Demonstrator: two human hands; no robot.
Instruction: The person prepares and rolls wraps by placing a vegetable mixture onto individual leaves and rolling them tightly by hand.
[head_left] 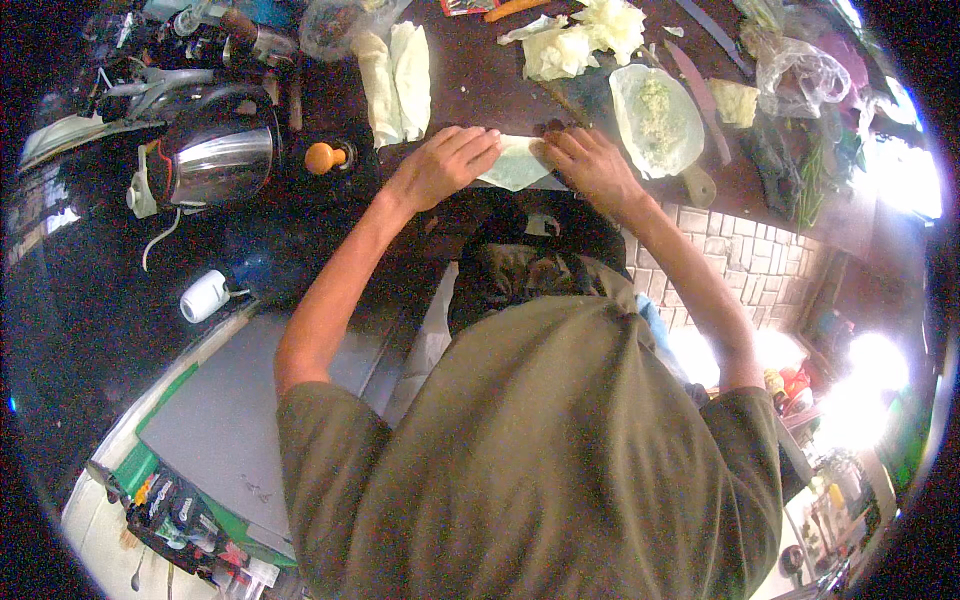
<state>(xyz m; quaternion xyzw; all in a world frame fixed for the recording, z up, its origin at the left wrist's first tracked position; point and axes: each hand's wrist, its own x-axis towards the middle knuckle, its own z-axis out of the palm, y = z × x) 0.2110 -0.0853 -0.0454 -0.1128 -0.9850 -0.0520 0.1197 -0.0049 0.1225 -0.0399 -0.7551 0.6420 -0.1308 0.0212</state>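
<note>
A pale, thin wrapper sheet point(517, 168) lies at the table's near edge, its lower part narrowing to a point towards me. My left hand point(452, 163) presses closed fingers on its left side, while my right hand point(588, 168) grips the right side the same way. The fingertips are partly hidden, and whatever lies under them cannot be made out. Left of the hands rest two pale rolls point(411, 82), side by side. Just beyond my right hand sits a pale translucent dish point(625, 112) with shredded greenish filling point(655, 118).
Crumpled pale leaves point(590, 42) lie at the back, a long knife point(702, 95) right of the dish. A wooden board handle point(698, 186) sticks out near the edge. Farther right are clear plastic bags point(805, 75); at left, a steel kettle point(225, 150) and an orange knob point(322, 158).
</note>
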